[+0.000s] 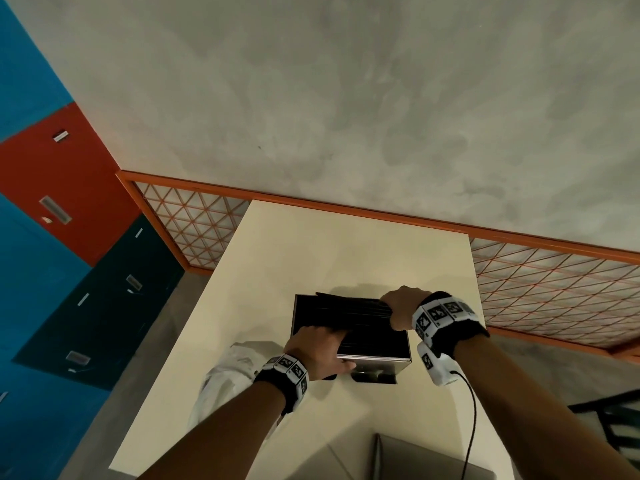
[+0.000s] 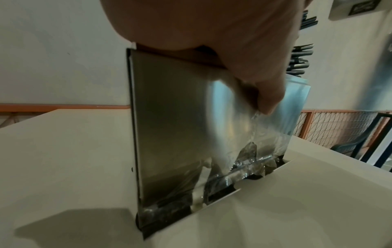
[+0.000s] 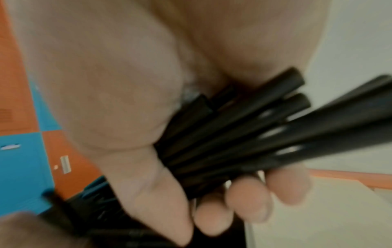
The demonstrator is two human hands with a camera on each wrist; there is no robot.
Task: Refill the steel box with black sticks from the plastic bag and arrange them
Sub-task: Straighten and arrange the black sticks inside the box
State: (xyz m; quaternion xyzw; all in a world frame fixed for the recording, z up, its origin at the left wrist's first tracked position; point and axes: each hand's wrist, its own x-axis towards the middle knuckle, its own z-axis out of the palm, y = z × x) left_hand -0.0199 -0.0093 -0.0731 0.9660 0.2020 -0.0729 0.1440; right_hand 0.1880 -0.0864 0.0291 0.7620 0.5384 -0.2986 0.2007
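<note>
The steel box [image 1: 372,363] stands on the cream table [image 1: 346,244], its open top filled with black sticks [image 1: 346,311] lying side by side. My left hand [image 1: 329,344] grips the box's near left corner, fingers over the rim. In the left wrist view the thumb [image 2: 269,94] presses on the box's shiny side wall [image 2: 180,125], and stick ends [image 2: 299,58] show behind it. My right hand [image 1: 398,306] grips a bundle of black sticks [image 3: 244,134] at the box's far right end, with the fingers [image 3: 248,201] curled under them. The crumpled plastic bag [image 1: 235,368] lies left of my left forearm.
The table's far edge meets an orange lattice rail [image 1: 554,271] under a grey wall. Blue and red lockers [image 1: 52,168] stand at the left. A dark chair frame [image 1: 606,420] is at the lower right. A grey panel [image 1: 415,459] sits at the table's near edge.
</note>
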